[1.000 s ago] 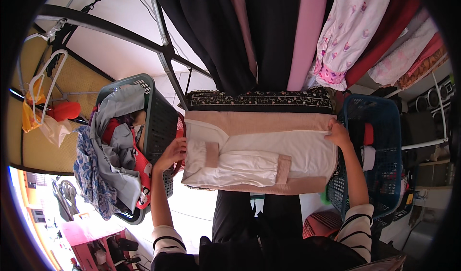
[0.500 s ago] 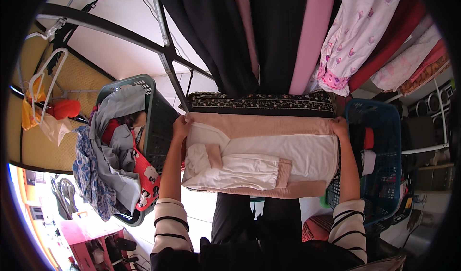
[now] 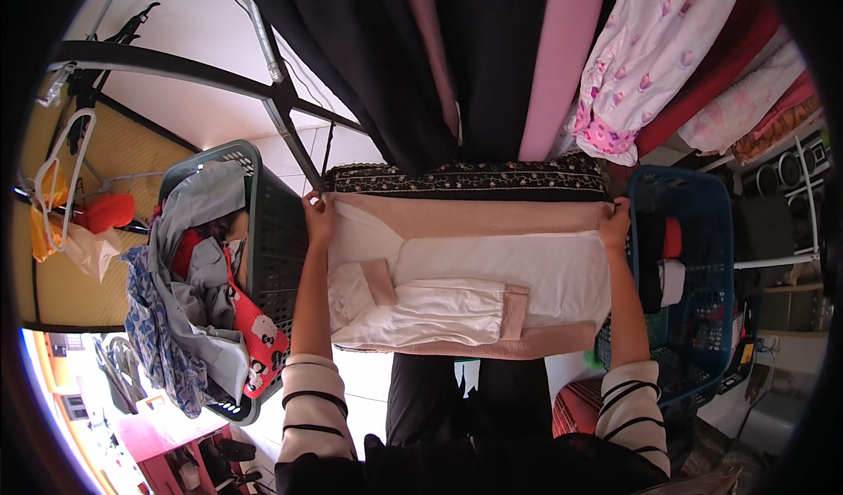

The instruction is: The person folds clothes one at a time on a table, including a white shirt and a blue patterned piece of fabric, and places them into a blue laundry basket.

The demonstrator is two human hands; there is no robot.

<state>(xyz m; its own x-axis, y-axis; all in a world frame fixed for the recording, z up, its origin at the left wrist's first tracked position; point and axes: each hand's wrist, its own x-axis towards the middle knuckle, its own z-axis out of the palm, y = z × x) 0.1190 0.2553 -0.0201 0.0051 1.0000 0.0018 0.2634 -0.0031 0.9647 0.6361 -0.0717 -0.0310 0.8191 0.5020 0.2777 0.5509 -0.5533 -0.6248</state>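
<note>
A pale pink and white garment (image 3: 505,254) lies flat across the centre of the frame, one cuffed sleeve folded over its lower part. The left hand (image 3: 319,219) has its fingers closed on the upper left corner; the right hand (image 3: 616,224) grips the upper right one. Just above shows a black floral cloth (image 3: 465,181), with hanging clothes (image 3: 492,56) crowding down to it from the top. At left, near the left forearm, a grey-green basket (image 3: 279,240) overflows with laundry (image 3: 202,258); at right, a blue basket (image 3: 716,232) stands just beside the right hand. A white hanger (image 3: 75,175) hangs far left.
</note>
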